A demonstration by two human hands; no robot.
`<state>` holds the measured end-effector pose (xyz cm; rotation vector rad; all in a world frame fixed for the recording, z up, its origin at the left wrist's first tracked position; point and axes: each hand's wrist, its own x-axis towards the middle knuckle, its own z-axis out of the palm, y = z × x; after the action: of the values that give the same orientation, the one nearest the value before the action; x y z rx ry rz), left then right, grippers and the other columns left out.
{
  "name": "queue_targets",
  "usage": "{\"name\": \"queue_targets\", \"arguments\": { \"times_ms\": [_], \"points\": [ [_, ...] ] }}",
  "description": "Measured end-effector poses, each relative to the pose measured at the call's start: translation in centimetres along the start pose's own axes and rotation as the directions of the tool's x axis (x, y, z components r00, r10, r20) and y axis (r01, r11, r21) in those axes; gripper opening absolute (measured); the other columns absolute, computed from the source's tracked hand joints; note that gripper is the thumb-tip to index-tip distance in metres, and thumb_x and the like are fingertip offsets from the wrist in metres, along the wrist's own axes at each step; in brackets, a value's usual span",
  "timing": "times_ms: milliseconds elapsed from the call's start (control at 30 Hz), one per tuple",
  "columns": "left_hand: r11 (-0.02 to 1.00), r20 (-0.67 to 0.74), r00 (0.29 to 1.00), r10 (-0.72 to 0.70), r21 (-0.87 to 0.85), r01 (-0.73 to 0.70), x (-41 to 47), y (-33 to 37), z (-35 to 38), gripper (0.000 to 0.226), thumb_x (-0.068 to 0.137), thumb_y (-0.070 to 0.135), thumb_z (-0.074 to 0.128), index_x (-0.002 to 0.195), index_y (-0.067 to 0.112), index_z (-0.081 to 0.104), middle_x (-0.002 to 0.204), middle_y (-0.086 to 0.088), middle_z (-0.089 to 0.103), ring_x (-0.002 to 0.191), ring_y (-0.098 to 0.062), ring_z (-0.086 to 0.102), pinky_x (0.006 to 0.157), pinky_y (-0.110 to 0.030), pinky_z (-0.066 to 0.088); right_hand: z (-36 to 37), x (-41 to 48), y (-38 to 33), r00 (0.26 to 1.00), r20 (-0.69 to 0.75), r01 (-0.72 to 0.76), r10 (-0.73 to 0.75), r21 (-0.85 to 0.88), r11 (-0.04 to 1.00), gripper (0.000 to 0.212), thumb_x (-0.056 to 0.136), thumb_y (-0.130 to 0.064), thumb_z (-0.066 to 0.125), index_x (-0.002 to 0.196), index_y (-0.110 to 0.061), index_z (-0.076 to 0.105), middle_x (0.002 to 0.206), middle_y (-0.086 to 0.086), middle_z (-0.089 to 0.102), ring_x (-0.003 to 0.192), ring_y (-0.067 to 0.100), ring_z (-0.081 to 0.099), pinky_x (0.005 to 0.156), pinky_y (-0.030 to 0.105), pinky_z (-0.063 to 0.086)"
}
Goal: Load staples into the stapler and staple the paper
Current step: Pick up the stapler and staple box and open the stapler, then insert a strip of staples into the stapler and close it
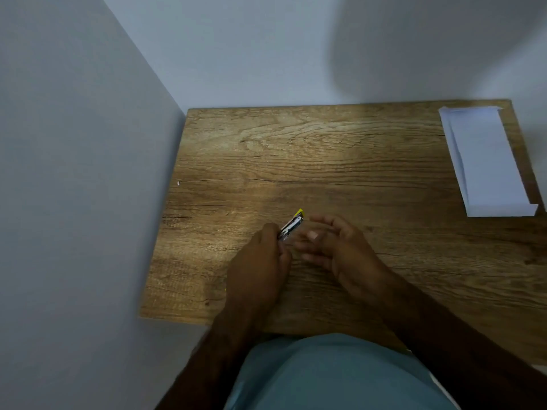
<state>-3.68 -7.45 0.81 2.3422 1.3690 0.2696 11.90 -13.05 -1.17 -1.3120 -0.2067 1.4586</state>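
Over the near middle of the wooden worktop point(340, 149), the left hand point(260, 261) is knuckles-up with its fingers closed round the rear of the stapler point(291, 227), while the right hand point(337, 247), just right of the stapler, is loosely curled and released, its fingertips blurred. The stapler's long axis runs diagonally, its free end pointing away and to the right. It looks small, silver metal with a yellow tip; the paper point(485, 161) lies well apart at the worktop's far right edge.

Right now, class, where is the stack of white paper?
In the head view, the stack of white paper lies at the far right corner of the wooden table, well away from both hands and the small yellow and silver stapler.
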Motion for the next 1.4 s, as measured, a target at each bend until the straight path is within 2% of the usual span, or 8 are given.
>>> {"name": "queue_targets", "arguments": {
  "times_ms": [67,233,400,467,533,667,833,1400],
  "points": [
    [0.971,-0.071,0.993,0.091,0.226,-0.073,-0.3,1.0,-0.1,0.029,0.086,0.025,0.063,0.112,0.013,0.065,0.088,-0.009,0.067,0.070,-0.028,0.066,0.050,-0.036,0.048,1.1,-0.4,0.8,0.971,0.146,-0.225,0.188,0.300,0.927,0.027,0.098,-0.012,0.048,0.121,-0.005,0.062,0.114,0.013,0.072,0.098,0.025,0.072,0.074,0.034,0.060],
    [0.910,-0.120,0.957,0.266,0.360,-0.207,-1.1,2.1,1.4,0.043,0.080,0.008,0.075,0.122,0.003,0.068,0.092,-0.016,0.065,0.075,-0.030,0.063,0.052,-0.036,0.048,2.1,-0.4,1.9,0.940,0.269,-0.313,0.209,0.444,0.840,0.033,0.101,-0.020,0.040,0.117,-0.008,0.066,0.107,0.010,0.074,0.090,0.020,0.072,0.069,0.033,0.059],
    [0.963,0.016,0.994,-0.104,-0.249,0.105,-1.0,1.1,1.9,0.026,0.094,0.010,0.059,0.117,0.017,0.069,0.095,-0.002,0.067,0.079,-0.012,0.062,0.065,-0.022,0.046,0.3,-0.8,2.3,0.957,0.231,-0.218,0.175,0.173,0.961,0.029,0.099,-0.004,0.042,0.114,-0.003,0.066,0.112,0.014,0.072,0.101,0.024,0.069,0.085,0.032,0.056],
    [0.552,0.370,0.872,-0.319,-0.675,0.489,-0.1,0.5,1.6,0.016,0.098,0.015,0.053,0.102,0.018,0.068,0.083,-0.002,0.070,0.061,-0.008,0.061,0.050,-0.022,0.046,-1.3,-1.7,1.9,0.978,0.181,-0.082,0.107,-0.139,0.987,0.028,0.099,-0.002,0.045,0.111,-0.008,0.069,0.103,0.011,0.075,0.093,0.022,0.073,0.076,0.027,0.059],
    [0.216,0.639,0.716,-0.281,-0.685,0.696,0.5,-0.3,1.3,0.015,0.096,0.017,0.050,0.104,0.012,0.062,0.076,-0.010,0.072,0.048,-0.015,0.058,0.038,-0.024,0.039,-3.5,-2.7,1.3,0.994,0.106,0.043,0.008,-0.462,0.886,0.023,0.098,-0.006,0.051,0.108,-0.015,0.069,0.088,0.006,0.077,0.076,0.019,0.075,0.064,0.028,0.059],
    [0.502,0.703,0.677,-0.217,-0.515,0.695,1.6,-0.5,1.3,0.013,0.090,0.015,0.055,0.086,0.015,0.067,0.071,-0.006,0.072,0.049,-0.013,0.059,0.042,-0.026,0.043,-7.9,-4.3,0.8,0.998,-0.002,0.043,-0.064,-0.723,0.689,0.009,0.093,-0.020,0.061,0.096,-0.028,0.065,0.077,-0.006,0.075,0.061,0.011,0.072,0.055,0.022,0.056],
    [0.970,0.575,0.818,0.027,-0.213,0.118,3.8,0.0,1.1,0.017,0.089,0.024,0.065,0.098,0.029,0.079,0.081,0.012,0.071,0.072,0.001,0.061,0.070,-0.027,0.045,-12.6,-4.4,1.4,0.928,-0.011,0.122,-0.372,-0.935,0.333,0.010,0.089,-0.035,0.065,0.097,-0.040,0.068,0.093,-0.021,0.062,0.088,-0.006,0.057,0.075,0.012,0.038],
    [0.983,0.308,0.933,0.185,-0.040,-0.182,4.5,-0.2,3.1,0.016,0.089,0.020,0.066,0.098,0.023,0.078,0.094,0.002,0.068,0.092,-0.019,0.061,0.080,-0.035,0.048,-11.9,-3.9,0.7,0.847,-0.021,0.136,-0.531,-0.957,0.255,0.044,0.081,-0.041,0.071,0.122,-0.031,0.060,0.109,-0.011,0.049,0.097,0.005,0.048,0.078,0.024,0.045]
  ]
}}
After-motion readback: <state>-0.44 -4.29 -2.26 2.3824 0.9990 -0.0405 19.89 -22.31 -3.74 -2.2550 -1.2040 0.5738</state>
